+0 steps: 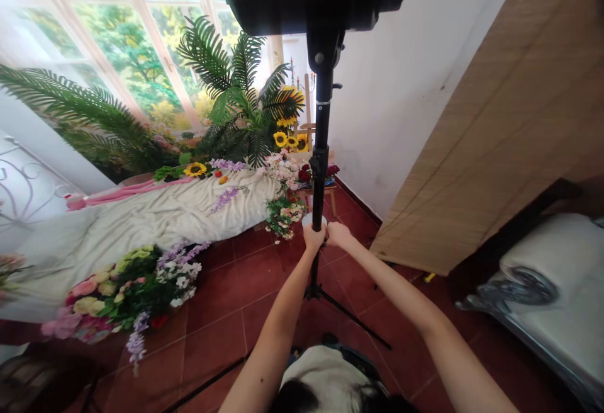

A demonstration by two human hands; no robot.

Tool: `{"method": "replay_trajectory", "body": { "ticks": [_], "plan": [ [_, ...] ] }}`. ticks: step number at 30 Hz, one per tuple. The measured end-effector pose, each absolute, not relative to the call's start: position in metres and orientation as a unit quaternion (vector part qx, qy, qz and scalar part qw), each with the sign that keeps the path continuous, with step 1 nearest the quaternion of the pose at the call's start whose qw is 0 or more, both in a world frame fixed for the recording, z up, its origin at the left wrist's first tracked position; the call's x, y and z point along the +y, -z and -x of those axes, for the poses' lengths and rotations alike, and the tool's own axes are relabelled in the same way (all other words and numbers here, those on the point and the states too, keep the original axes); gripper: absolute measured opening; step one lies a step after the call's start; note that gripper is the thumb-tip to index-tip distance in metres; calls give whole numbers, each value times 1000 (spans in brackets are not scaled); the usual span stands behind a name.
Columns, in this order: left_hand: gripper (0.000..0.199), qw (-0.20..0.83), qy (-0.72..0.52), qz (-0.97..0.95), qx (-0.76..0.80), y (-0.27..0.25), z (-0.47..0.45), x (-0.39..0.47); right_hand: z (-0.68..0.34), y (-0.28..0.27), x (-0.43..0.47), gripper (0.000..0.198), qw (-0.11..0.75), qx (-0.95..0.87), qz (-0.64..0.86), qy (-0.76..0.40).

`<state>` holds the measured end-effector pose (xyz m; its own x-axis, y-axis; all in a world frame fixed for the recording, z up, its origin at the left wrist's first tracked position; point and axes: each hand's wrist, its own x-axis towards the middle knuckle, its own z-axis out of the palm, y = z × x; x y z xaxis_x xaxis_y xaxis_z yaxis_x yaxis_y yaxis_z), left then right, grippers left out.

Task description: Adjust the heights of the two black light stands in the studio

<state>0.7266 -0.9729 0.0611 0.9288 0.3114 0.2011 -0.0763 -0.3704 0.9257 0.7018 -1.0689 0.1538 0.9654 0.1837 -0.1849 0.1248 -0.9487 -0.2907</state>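
"Starting from the left, what is recorded?"

"Item 1: a mixed flower arrangement (136,287) (its base is hidden). Item 2: a pale cloth (236,202) draped over a long, low surface, palm fronds (231,79) behind. Item 3: a smaller flower bunch (284,216), near the pole."

"Condition of the hands?"

"Left hand (314,237): fingers wrapped around the black pole (321,196), below its collar (319,160). Right hand (338,234): curled just to the right, at about the same height. Whether it pinches a knob, I cannot tell."

"Position of the pole?"

"Mid-view, looking upright, with slim legs (361,322) spread below and a bulky black housing (321,0) at the top."

"Hazards, same order?"

"3, in my judgement. Leaning left could bring the housing down over the flowers; the cause would be a sideways push on so top-heavy a load. At the centre, a loosened collar could let the upper section slide down towards the fingers. To the right, a turn or tilt could strike the wood-toned panel (472,117), short of the upholstered seat (561,255)."
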Motion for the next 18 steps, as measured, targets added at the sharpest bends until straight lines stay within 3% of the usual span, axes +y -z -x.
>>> {"method": "replay_trajectory", "body": {
  "ticks": [3,7,12,18],
  "plan": [
    [26,563,-155,-808,73,-64,-725,-973,-716,-153,-1077,10,183,-83,946,-253],
    [24,580,-148,-797,79,-67,-723,-974,-729,-146,-1083,16,311,-50,866,-389],
    [27,580,-139,-799,80,-67,-724,-976,-736,-143,-1090,24,385,-31,809,-444],
    [24,589,-145,-790,92,-71,-720,-978,-734,-138,-1092,20,381,-19,817,-433]
  ]
}}
